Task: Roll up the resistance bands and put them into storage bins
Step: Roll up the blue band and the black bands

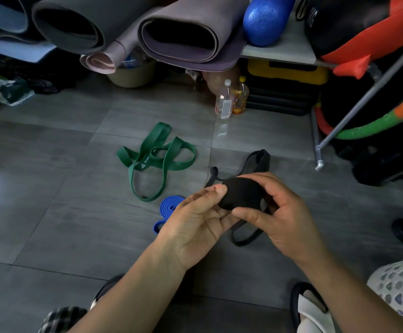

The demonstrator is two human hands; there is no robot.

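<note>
A black resistance band (240, 194) is partly wound into a thick roll held between both hands above the floor. My left hand (195, 224) pinches the roll from the left with thumb on top. My right hand (282, 212) wraps around its right side. The band's loose tail runs back to the floor (258, 159) and loops below my hands. A green resistance band (154, 159) lies unrolled in tangled loops on the tiles ahead. A blue resistance band (169, 207), coiled, lies on the floor just left of my left hand, partly hidden by it.
A white perforated basket (402, 287) stands at the lower right. Two bottles (231, 99) stand ahead on the grey tiles. Rolled mats (186, 32) and a blue ball (265, 20) rest on a shelf above. A metal rack leg (319, 162) stands at right. My sandalled feet are at the bottom.
</note>
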